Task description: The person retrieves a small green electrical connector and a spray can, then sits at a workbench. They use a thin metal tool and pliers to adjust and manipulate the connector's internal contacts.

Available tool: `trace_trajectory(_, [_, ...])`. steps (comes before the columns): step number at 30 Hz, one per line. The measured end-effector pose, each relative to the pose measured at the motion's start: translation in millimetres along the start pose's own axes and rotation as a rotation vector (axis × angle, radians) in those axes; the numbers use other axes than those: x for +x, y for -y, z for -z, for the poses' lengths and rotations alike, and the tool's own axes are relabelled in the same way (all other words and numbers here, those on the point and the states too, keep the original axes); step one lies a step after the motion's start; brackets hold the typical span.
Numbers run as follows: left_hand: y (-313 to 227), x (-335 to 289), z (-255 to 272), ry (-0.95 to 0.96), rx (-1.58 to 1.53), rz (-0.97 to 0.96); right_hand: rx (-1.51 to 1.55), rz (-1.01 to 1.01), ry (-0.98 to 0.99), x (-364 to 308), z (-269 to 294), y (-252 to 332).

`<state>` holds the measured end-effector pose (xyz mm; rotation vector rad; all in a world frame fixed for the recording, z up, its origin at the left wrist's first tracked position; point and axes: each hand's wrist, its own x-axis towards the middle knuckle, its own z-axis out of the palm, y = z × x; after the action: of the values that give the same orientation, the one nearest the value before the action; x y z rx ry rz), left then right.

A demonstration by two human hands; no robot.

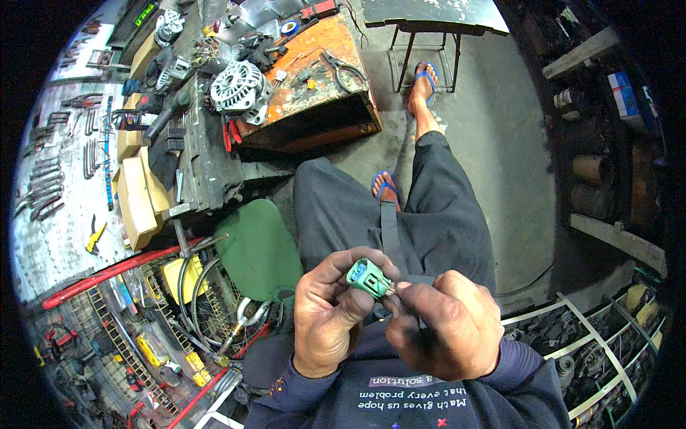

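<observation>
My left hand (323,318) grips a small green electrical connector (366,277) between thumb and fingers, held in front of my lap. Its round open end, with blue inside, points up and to the left. From the other end short thin wires (389,287) stick out. My right hand (451,322) is closed in a pinch on these wires, close up against the connector; its fingertips hide where the wires end. Both hands are dark with grime.
At the upper left an orange worn bench (325,44) carries an alternator (239,91) and pliers (341,73). A green seat (261,250) stands left of my legs. Tools hang on a white board (61,157). Metal racks (589,322) fill the lower right; a dark table (436,14) stands ahead.
</observation>
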<state>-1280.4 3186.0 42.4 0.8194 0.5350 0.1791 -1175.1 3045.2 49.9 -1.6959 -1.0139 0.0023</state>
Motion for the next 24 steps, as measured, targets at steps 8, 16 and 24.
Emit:
trace_trajectory(8, [5.1, -0.4, 4.2, 0.023, -0.115, 0.066, -0.008, -0.021, -0.014, 0.9, -0.8, 0.4])
trace_trajectory(16, [8.4, 0.9, -0.6, 0.024, -0.267, 0.131, -0.009, 0.055, -0.108, -3.8, -7.6, -5.5])
trace_trajectory(24, [9.9, 4.5, 2.9, 0.002, -0.137, 0.077, -0.023, 0.04, -0.058, 2.1, -2.0, -7.9])
